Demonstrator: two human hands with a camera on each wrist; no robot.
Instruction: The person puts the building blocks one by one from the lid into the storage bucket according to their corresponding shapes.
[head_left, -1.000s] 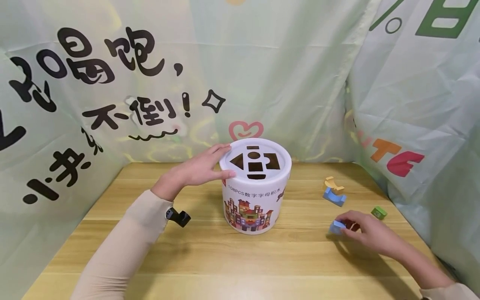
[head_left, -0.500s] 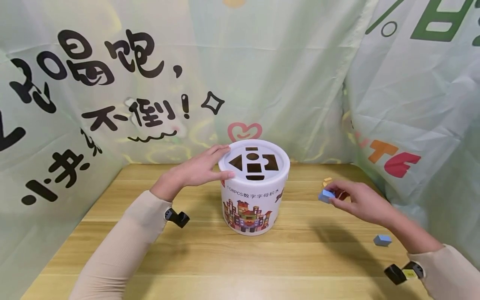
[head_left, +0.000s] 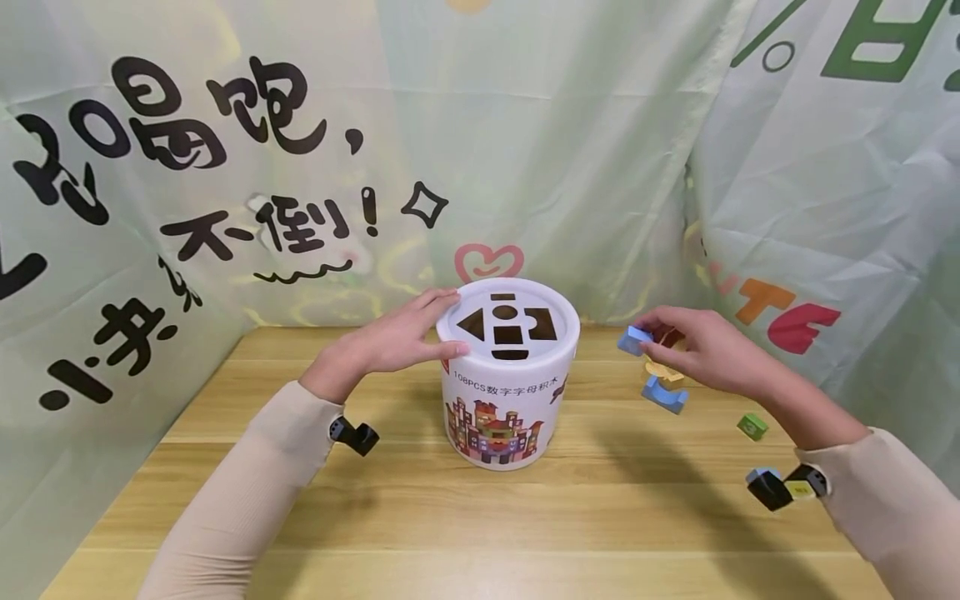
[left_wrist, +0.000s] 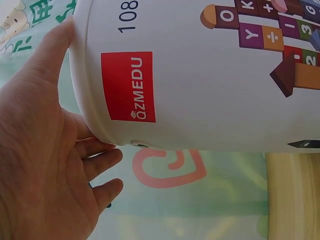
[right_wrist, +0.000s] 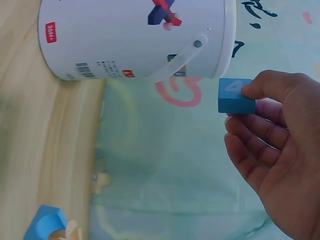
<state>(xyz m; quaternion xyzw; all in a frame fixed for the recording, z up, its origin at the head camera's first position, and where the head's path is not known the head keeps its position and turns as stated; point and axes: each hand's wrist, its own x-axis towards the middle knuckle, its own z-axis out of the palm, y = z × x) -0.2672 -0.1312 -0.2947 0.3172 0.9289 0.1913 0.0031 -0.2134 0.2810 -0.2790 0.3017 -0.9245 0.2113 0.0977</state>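
A white bucket stands upright mid-table, its lid cut with several shaped holes. On the bucket's left rim rests my left hand, thumb at the front and straight, spread fingers toward the back. The left wrist view shows the thumb touching the rim beside a red label. To the right of the bucket, above the table, my right hand pinches a blue block between thumb and fingers. A pale 4 shows on the block's face in the right wrist view.
Below the right hand lie a yellow arched block and a blue arched block. A green block sits farther right, with another blue block partly behind the wrist camera. Printed curtains hang behind the table.
My right hand has carried the blue block up and leftward from the table's right side toward the bucket. The left hand has stayed on the rim.
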